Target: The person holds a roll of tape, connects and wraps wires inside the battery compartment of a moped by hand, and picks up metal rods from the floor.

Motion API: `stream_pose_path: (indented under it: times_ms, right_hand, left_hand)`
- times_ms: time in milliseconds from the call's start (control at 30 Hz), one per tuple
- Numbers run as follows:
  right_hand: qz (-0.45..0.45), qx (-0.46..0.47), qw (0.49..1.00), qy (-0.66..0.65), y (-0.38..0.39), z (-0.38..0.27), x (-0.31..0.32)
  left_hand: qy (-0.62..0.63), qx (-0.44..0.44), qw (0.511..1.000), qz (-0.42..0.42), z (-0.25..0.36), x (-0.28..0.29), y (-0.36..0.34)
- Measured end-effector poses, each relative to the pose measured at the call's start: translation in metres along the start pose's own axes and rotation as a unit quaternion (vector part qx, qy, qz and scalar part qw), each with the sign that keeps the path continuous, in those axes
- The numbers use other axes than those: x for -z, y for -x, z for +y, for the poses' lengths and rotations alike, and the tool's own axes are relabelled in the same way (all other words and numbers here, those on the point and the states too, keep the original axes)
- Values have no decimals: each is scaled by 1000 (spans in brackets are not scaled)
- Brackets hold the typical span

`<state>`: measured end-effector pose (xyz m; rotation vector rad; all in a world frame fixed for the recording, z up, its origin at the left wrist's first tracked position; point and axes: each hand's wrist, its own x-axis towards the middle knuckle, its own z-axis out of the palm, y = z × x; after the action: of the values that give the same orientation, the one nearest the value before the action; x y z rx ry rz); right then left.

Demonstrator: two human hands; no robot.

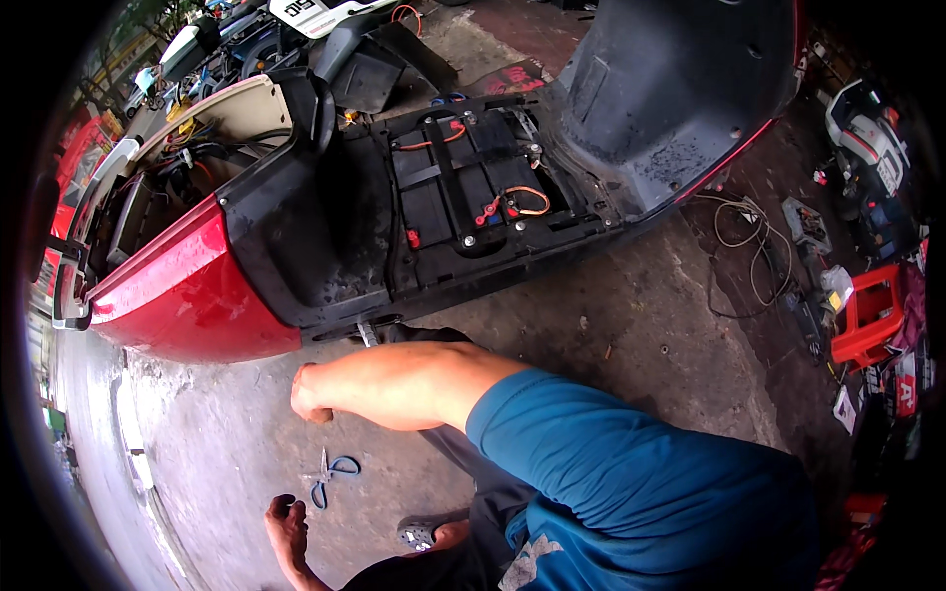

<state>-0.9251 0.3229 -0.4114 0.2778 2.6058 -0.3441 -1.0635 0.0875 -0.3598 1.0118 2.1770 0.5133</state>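
My left hand (286,529) hangs over the concrete at lower left, its darkened fingers loosely curled and a little apart, with nothing plainly in them. Near it on the ground lies a pair of scissors (333,478) with blue handles. My right hand (311,394) is bent down at the wrist beside the red side panel (202,295) of a scooter; its fingers are mostly hidden. The scooter's footboard is uncovered, showing black batteries (463,187) with red terminal caps and orange cables, crossed by a black strap.
The scooter's open rear compartment (168,187) shows loose wiring. Removed dark plastic panels (370,64) lie behind it. To the right are a coiled cable (754,236), a red plastic stool (867,315) and assorted parts. My shoe (419,532) is on the concrete.
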Motion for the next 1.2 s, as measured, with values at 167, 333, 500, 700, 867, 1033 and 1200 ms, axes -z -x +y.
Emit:
stream_pose_path:
  times_ms: [167, 333, 500, 700, 867, 1033, 1200]
  right_hand:
    - [-7, 12, 1000, -3, -3, 2, -1]
    - [-2, 10, 1000, -27, -9, 5, -4]
    - [-5, 10, 1000, -23, -9, 2, -4]
    - [-21, -15, 1000, -7, 0, -2, 2]
    - [-7, -7, 1000, 0, 6, -1, 1]
    - [12, 11, 1000, -6, 8, -1, 1]
    - [0, -5, 1000, 7, 7, -3, 2]
  left_hand:
    - [11, -21, 1000, -3, -6, 2, -2]
    - [11, -18, 1000, -3, -5, 3, -1]
    - [24, -22, 999, -17, -8, 4, -1]
    - [9, -9, 1000, -10, -4, 4, 1]
    - [5, -17, 1000, -14, -2, 3, 0]
    - [6, -21, 1000, -10, -2, 4, 1]
    - [4, -22, 1000, -5, 0, 4, 2]
